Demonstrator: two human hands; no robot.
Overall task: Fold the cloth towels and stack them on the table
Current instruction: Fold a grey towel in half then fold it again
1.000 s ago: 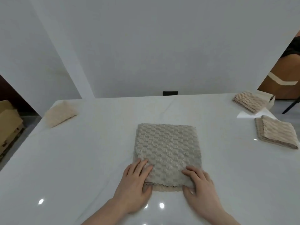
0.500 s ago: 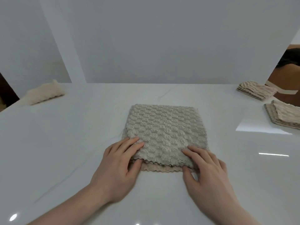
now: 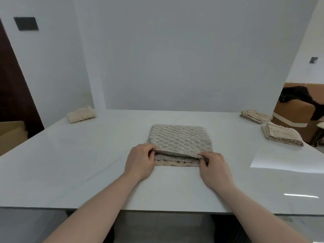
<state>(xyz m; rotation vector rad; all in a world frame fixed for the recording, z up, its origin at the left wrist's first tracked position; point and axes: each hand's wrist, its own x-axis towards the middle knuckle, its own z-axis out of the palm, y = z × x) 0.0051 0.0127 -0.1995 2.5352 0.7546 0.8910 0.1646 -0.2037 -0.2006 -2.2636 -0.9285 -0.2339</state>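
A folded beige waffle-textured towel [image 3: 179,139] lies in the middle of the white table [image 3: 70,163]. My left hand [image 3: 140,161] pinches its near left corner, and my right hand [image 3: 214,166] pinches its near right corner. The near edge of the top layers is lifted off a scalloped lower layer that still lies flat. At the far right of the table sit two piles of folded towels, one farther back [image 3: 256,116] and one nearer [image 3: 281,136]. A loosely bunched cream towel [image 3: 81,114] rests at the far left corner.
A white wall panel stands right behind the table's far edge. The table's near edge runs across the bottom of the view. A brown chair with dark cloth on it [image 3: 296,109] is off the right side, and a cardboard box [image 3: 12,135] off the left.
Both hands went from pressing flat on the towel's near edge to gripping its near corners and raising the top layers. The head camera tilted up and back.
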